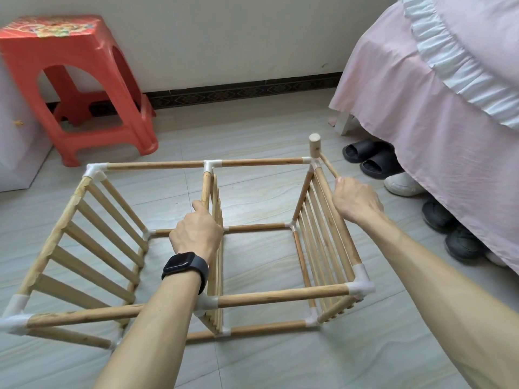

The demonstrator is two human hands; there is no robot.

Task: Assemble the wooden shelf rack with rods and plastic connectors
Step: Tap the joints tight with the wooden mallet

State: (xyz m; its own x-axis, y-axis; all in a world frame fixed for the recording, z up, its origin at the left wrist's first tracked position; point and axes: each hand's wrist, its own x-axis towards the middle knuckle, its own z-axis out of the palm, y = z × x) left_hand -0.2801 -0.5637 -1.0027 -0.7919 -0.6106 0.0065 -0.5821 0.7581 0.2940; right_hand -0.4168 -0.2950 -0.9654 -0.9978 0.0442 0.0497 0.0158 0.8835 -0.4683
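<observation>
The wooden shelf rack (280, 294) lies on its side on the tiled floor, its rods joined by white plastic connectors (361, 286). Three slatted shelf panels stand upright in it: left, middle and right. My left hand (196, 233), with a black watch on the wrist, grips the top of the middle slatted panel (216, 265). My right hand (355, 199) grips the handle of a small wooden mallet (315, 144). The mallet's head sits just above the far right corner connector (313, 162).
A red plastic stool (75, 88) stands at the back left beside a white box (16, 141). At the right hangs a pink bed skirt (421, 108), with slippers and shoes (373, 160) under it close to the rack's right end. The wall runs behind.
</observation>
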